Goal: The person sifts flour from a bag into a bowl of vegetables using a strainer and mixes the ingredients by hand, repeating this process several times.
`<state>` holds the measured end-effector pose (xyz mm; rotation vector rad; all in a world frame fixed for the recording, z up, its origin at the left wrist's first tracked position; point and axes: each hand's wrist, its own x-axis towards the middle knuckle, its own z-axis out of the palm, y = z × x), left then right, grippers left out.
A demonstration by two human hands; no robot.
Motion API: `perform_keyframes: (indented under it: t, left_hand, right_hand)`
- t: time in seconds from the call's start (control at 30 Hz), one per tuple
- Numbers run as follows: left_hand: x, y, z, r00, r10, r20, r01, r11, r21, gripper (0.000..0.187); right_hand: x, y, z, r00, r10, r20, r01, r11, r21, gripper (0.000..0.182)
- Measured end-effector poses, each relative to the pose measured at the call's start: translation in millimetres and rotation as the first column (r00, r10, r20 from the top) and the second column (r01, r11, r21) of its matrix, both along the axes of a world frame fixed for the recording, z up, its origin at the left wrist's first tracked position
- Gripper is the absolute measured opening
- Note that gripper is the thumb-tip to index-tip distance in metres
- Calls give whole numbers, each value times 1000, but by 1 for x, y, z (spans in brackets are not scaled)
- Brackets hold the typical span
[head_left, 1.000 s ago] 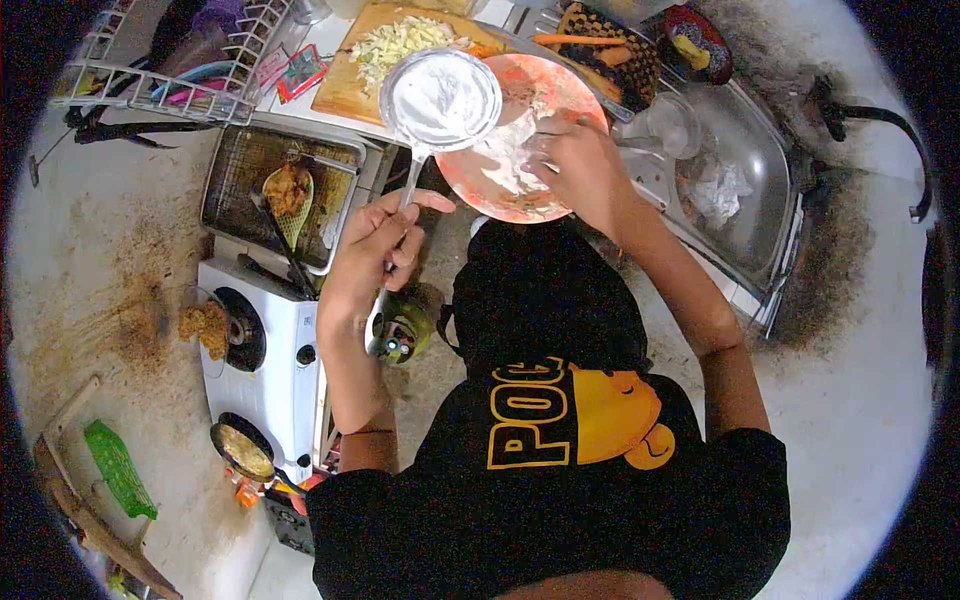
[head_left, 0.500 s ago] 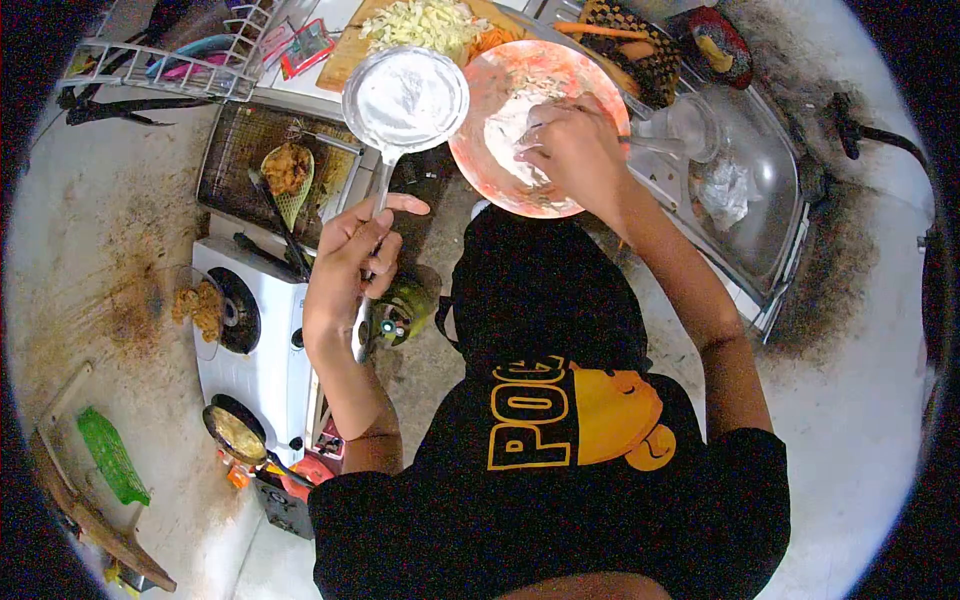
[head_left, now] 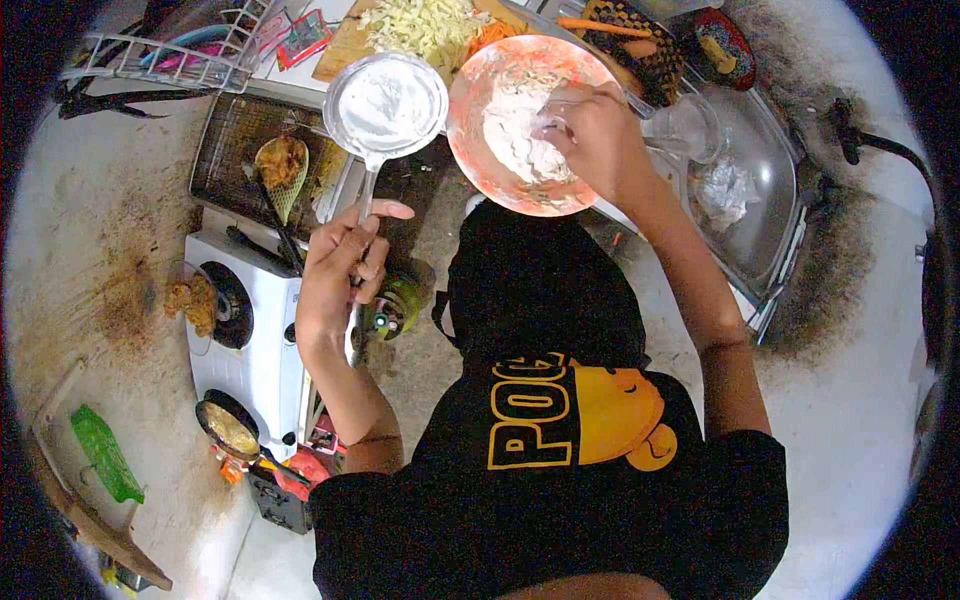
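Observation:
My left hand [head_left: 340, 255] is closed around the thin handle of a round sieve [head_left: 387, 105], its index finger stretched out to the right. White powder coats the sieve's face, which is raised just left of a pink-orange bowl [head_left: 468, 150]. White flour [head_left: 515, 125] lies heaped in the bowl. Over the flour, my right hand [head_left: 595, 135] reaches in from the right with bent fingers bunched together. I cannot tell what is between those fingers.
Chopped cabbage [head_left: 425, 30] and shredded carrot lie on a wooden cutting board [head_left: 345, 50] behind the bowl. A metal sink [head_left: 770, 220] is at right. On the left stand a white gas stove [head_left: 240, 310], a small frying pan [head_left: 228, 425] and a strainer holding fried food [head_left: 280, 165].
The sieve and my left hand have shifted slightly left. My right hand has lifted and moved a little right over the flour, showing more of the heap.

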<state>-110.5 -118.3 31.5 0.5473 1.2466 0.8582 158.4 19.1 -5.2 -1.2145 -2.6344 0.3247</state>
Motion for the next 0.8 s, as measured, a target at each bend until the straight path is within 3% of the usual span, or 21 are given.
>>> perform_keyframes:
  t: [0.1, 0.3, 0.37, 0.6, 0.8]
  left_hand:
    - [-1, -5, -4, 999, 23, 24, -23, 1000, 13, 29]
    - [1, -10, -2, 998, 59, 0, -59, 998, -35, 28]
    - [2, -10, -1, 998, 68, 15, -67, 997, -38, 28]
    - [-1, -13, -5, 997, 71, 34, -70, 997, -18, 27]
    - [-3, -13, -7, 998, 57, 22, -57, 998, -29, 28]
  right_hand:
    - [-6, -7, -3, 996, 68, -64, -70, 997, -30, 12]
    - [-22, -13, 3, 984, 158, 78, -151, 985, -87, 14]
    - [-22, -11, -2, 975, 210, 72, -215, 975, 60, 14]
    - [-30, -10, -2, 970, 202, 138, -196, 979, -53, 13]
    - [-32, -9, -7, 933, 331, 143, -348, 931, 115, 8]
